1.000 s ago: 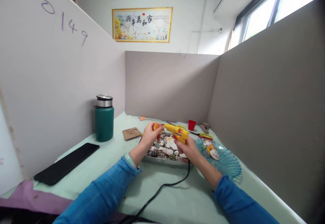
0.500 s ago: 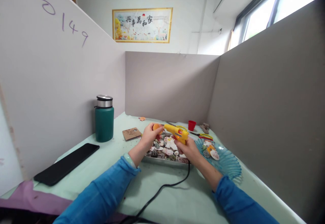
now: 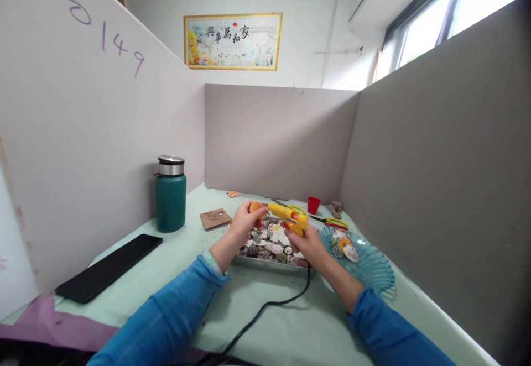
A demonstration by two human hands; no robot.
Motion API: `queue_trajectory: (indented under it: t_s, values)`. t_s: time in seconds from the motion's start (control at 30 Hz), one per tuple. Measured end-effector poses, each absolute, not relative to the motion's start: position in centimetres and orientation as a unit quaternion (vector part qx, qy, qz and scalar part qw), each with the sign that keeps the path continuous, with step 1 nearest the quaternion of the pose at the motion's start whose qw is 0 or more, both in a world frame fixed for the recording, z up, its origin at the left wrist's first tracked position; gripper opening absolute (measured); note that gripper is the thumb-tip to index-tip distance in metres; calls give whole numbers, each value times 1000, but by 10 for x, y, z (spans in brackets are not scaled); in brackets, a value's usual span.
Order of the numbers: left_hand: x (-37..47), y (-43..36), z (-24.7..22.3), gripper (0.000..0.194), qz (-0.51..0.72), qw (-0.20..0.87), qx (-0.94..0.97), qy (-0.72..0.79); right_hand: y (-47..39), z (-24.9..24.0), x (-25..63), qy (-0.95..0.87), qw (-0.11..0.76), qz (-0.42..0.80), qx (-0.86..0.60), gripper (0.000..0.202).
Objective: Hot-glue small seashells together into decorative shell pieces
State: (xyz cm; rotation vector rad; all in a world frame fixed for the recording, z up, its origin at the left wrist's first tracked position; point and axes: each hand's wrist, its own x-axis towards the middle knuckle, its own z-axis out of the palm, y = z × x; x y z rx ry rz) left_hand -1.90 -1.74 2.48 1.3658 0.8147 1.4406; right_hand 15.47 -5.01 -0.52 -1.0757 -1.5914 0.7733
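My left hand (image 3: 244, 220) is closed on a small orange piece (image 3: 256, 208), pinched between thumb and fingers; its exact kind is hard to make out. Wrapped around the handle of a yellow glue gun (image 3: 286, 214) is my right hand (image 3: 306, 244). The gun's nozzle points left, at or very near the orange piece; I cannot tell whether they touch. Beneath both hands lies a metal tray (image 3: 274, 267) filled with seashells (image 3: 274, 247). A black cord (image 3: 265, 306) runs from the gun down to the front edge of the table.
A green bottle (image 3: 170, 203) and a black phone-like slab (image 3: 110, 266) stand and lie at left. Beyond the tray are a brown card (image 3: 215, 219), a red cup (image 3: 313, 205) and scissors (image 3: 336, 223). A blue scalloped glass plate (image 3: 375, 269) bearing shells sits right. Grey panels enclose the table.
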Motion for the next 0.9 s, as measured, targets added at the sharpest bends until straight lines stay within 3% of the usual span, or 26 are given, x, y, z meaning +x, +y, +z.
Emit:
queue_trajectory:
  t_s: [0.9]
  values:
    - [-20, -14, 21, 39, 579, 515, 551, 310, -49, -7, 155, -652, 514, 313, -461, 37]
